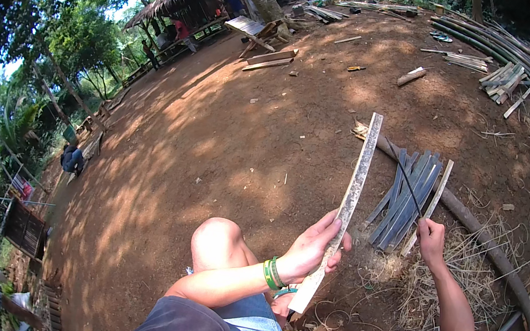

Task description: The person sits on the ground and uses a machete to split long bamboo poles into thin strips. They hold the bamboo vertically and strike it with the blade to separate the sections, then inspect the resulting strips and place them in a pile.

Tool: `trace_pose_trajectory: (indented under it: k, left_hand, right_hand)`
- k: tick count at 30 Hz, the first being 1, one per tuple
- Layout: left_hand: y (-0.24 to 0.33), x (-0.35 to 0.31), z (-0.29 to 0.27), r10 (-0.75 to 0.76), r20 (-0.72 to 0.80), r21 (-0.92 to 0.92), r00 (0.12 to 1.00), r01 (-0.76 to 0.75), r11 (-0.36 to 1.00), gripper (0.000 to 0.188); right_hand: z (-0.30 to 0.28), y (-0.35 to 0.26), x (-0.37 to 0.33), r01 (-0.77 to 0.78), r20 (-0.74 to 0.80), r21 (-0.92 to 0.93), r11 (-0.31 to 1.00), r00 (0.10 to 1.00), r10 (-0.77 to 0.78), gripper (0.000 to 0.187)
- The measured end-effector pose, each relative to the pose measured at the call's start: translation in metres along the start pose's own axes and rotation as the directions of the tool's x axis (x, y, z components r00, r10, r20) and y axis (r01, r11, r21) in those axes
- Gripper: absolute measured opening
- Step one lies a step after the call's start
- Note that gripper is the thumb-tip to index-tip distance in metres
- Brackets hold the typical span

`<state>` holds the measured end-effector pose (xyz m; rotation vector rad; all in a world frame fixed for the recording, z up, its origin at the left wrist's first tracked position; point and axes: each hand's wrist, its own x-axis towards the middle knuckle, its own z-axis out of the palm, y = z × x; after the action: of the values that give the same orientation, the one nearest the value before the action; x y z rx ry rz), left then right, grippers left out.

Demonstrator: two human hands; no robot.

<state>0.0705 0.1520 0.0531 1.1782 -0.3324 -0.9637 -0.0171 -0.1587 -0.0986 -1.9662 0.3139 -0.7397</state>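
My left hand (313, 247) is closed around a flat split-bamboo slat (360, 168), pale along its edge with a mottled grey face, held upright and slightly tilted. In my right fist (430, 241) is a long, thin dark rod-like piece (408, 178) pointing up and to the left; whether it is a blade seen edge-on I cannot make out. Beneath it on the ground lies a bundle of dark grey strips (400, 207). A pale slat (432, 204) rests along the bundle's right side. The slat and the dark piece are apart.
A wooden pole (472, 219) lies behind the strips, with curly shavings (457, 284) near my right forearm. Farther off are a short log (412, 76), a yellow-handled tool (356, 68), split bamboo (505, 82) and long green poles (514, 54). A person (72, 159) crouches far left.
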Motion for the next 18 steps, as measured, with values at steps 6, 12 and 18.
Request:
trace_pose_trajectory:
  k: [6, 12, 18]
  left_hand:
    - [-0.0009, 0.0003, -0.0007, -0.003, -0.01, 0.003, 1.0, 0.003, 1.0, 0.047]
    - [0.0003, 0.0001, -0.0011, 0.003, 0.006, 0.009, 1.0, -0.003, 1.0, 0.047]
    - [0.0016, -0.0008, 0.0001, -0.006, 0.002, -0.003, 1.0, 0.006, 1.0, 0.049]
  right_hand:
    - [0.0005, 0.0046, -0.0007, -0.006, -0.003, -0.029, 1.0, 1.0, 0.006, 0.05]
    - [0.0011, 0.0043, -0.0011, 0.012, 0.007, -0.027, 1.0, 1.0, -0.012, 0.052]
    - [0.0019, 0.0061, -0.0014, 0.008, 0.014, -0.021, 1.0, 1.0, -0.008, 0.054]
